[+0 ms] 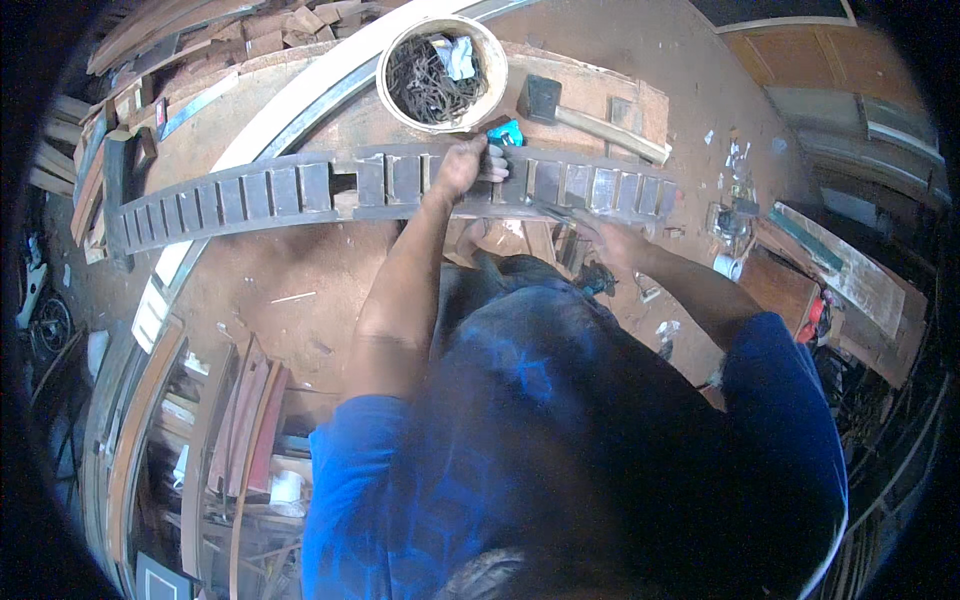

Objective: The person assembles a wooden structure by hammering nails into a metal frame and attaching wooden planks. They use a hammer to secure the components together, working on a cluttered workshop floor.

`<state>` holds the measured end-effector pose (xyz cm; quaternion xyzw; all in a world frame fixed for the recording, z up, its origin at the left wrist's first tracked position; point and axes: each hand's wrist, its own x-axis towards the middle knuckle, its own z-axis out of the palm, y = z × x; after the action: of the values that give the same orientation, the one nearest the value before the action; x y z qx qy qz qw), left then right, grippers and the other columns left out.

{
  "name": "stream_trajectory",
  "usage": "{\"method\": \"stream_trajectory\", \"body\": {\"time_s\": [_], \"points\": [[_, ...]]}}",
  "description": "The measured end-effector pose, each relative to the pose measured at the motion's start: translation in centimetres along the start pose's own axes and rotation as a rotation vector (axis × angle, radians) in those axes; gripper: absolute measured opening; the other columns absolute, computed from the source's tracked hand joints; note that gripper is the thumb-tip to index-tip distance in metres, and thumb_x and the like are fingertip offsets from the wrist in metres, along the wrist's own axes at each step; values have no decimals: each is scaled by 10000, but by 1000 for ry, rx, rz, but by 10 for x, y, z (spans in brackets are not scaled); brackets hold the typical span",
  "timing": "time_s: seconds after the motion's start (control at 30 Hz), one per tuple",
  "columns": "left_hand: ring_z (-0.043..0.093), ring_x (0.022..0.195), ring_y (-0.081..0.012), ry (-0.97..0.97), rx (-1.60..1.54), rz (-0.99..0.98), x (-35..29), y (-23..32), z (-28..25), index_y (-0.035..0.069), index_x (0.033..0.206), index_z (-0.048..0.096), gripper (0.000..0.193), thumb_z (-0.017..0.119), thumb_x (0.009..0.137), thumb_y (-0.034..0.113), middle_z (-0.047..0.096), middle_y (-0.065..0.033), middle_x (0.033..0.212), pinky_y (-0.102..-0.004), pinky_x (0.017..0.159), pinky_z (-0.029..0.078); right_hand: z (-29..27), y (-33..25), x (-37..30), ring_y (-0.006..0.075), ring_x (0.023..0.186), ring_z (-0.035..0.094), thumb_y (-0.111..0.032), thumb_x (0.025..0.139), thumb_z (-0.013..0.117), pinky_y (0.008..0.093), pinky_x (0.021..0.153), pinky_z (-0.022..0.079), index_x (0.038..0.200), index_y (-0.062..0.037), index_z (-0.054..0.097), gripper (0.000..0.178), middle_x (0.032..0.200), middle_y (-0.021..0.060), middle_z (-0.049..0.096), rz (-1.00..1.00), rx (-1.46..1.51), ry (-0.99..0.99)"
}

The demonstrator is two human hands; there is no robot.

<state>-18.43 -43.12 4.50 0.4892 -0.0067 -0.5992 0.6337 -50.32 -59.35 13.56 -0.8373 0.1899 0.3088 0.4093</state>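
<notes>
A long dark wooden piece (405, 182) with a row of short rectangular blocks and narrow slots between them runs across in front of me. One wider gap shows left of its middle. My left hand (468, 170) is over this piece, its fingers curled and pressed together; whatever they grip is hidden. Closed around a thin dark tool (552, 209), my right hand (612, 246) is at the near edge, right of the middle. The tool's tip points left toward the blocks; its kind is unclear. Just beyond my left fingers lies a small turquoise object (507, 132).
A white bucket (388, 85) of dark scraps stands beyond the piece. A hammer (600, 130) with a wooden handle lies to its right on a wooden board (285, 90). Wood offcuts (300, 25) pile up far left. Long boards (150, 440) lie near left; a panel (850, 270) is at right.
</notes>
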Motion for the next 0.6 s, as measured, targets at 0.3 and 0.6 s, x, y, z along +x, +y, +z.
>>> {"method": "stream_trajectory", "body": {"time_s": [0.3, 0.6], "points": [[621, 553, -175, 104, -33, 51, -5, -15, -2, -3, 878, 650, 491, 446, 1061, 404, 679, -99, 730, -307, 518, 517, -74, -162, 53, 415, 980, 677, -139, 882, 605, 505, 820, 550, 1404, -78, 469, 543, 1045, 233, 693, 163, -1034, -216], [517, 489, -119, 197, 98, 248, -17, -25, 7, 45, 805, 665, 505, 434, 1067, 410, 629, -36, 629, -286, 473, 399, -107, -50, 41, 397, 1130, 618, -221, 939, 603, 506, 892, 524, 1516, -236, 397, 613, 1243, 230, 609, -124, -845, -131]]}}
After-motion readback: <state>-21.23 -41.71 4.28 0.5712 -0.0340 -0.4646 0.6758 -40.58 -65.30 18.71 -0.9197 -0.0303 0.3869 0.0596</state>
